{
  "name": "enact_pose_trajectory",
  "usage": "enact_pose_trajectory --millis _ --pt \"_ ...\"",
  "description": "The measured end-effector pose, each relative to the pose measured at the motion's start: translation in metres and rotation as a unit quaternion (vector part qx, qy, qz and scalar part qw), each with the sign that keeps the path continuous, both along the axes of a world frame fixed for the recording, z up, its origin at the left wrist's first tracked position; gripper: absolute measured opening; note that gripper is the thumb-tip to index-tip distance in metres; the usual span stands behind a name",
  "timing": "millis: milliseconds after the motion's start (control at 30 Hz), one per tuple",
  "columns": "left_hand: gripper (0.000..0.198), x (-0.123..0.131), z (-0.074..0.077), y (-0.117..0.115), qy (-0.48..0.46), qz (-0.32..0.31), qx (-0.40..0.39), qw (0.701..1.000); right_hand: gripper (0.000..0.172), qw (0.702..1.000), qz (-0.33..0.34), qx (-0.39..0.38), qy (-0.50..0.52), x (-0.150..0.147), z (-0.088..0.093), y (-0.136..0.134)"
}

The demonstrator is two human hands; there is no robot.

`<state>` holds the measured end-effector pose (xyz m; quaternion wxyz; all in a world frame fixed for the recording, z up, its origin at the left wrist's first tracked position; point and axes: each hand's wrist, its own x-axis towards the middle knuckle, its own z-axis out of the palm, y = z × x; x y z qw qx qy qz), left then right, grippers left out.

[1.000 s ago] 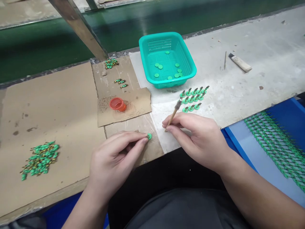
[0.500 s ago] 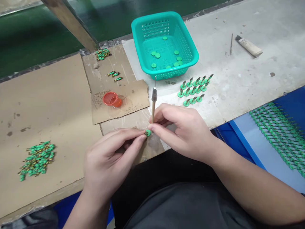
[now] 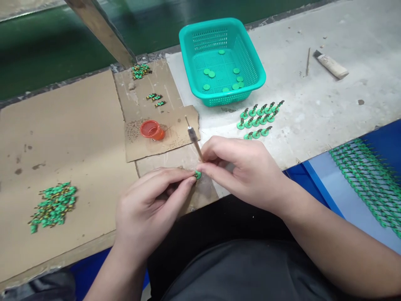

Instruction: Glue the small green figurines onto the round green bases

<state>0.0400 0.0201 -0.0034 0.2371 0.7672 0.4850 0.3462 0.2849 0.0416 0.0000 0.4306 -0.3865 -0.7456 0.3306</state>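
My left hand (image 3: pixel 153 196) pinches a small green figurine (image 3: pixel 197 174) between thumb and forefinger. Its round green base faces my right hand, while the fingers hide most of the rest. In my right hand (image 3: pixel 238 169) is a thin wooden-handled tool (image 3: pixel 194 140) with a dark collar and a needle-like tip, pointing up and away to the left. The right fingertips are at the base's edge; whether they grip it too I cannot tell. Beyond the hands, several finished-looking figurines (image 3: pixel 257 121) stand upright in rows on green discs.
A teal basket (image 3: pixel 190 67) holds several green discs. An orange-red cup (image 3: pixel 153 129) of liquid stands on cardboard (image 3: pixel 181 136). Loose green figures lie in a pile (image 3: pixel 56 205) at left and a smaller one (image 3: pixel 140 71) behind. A tube (image 3: pixel 331 65) and stick (image 3: pixel 308 62) lie right.
The tool in my right hand has tilted from nearly upright to leaning left. The hands stay close together around the figurine, and the whole view has shifted slightly.
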Motion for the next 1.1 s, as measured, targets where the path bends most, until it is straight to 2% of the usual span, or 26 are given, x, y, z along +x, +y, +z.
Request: enact_pose_trajectory --millis 233,567,767,1100 --pt "0.01 -0.001 0.0 0.0 0.003 0.007 -0.005 1.0 0.021 1.0 -0.015 -0.016 0.015 0.001 0.005 -0.001" --pt "0.011 0.001 0.001 -0.003 0.014 0.033 -0.014 0.999 0.02 0.998 0.012 -0.042 0.038 -0.007 0.001 0.003" --pt "0.013 -0.002 -0.002 -0.001 0.015 0.011 0.003 1.0 0.024 0.999 0.02 -0.037 0.034 -0.008 0.001 0.005" --pt "0.01 0.0 0.0 -0.001 0.015 0.018 0.002 1.0 0.025 0.999 0.046 -0.012 0.015 -0.01 0.0 0.007"
